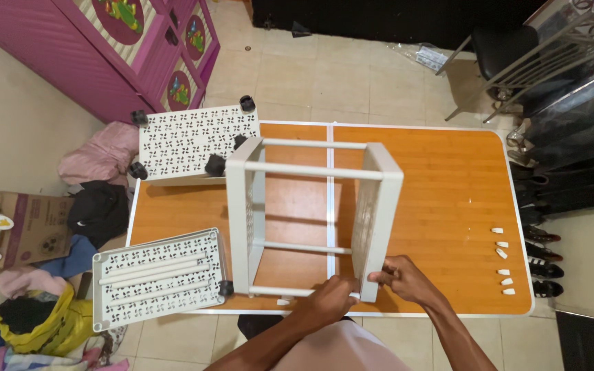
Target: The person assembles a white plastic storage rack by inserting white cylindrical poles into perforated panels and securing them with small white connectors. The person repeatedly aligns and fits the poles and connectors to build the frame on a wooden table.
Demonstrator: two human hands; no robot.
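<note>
A white plastic rack frame [311, 168], made of two perforated side panels joined by white rods, stands on the orange folding table [441, 178]. My left hand [330, 300] grips the near bottom rod where it meets the right panel. My right hand [400, 275] holds the near lower corner of that right panel. A loose white perforated shelf [159, 278] with several white rods lying in it sits at the table's near left corner. Another white shelf with black caster wheels [194, 141] lies upside down at the far left corner.
Several small white caps [502, 254] lie in a row near the table's right edge. A purple cabinet [132, 48] stands far left, clothes and a cardboard box [32, 227] clutter the floor left, and a metal rack with shoes [558, 130] stands right.
</note>
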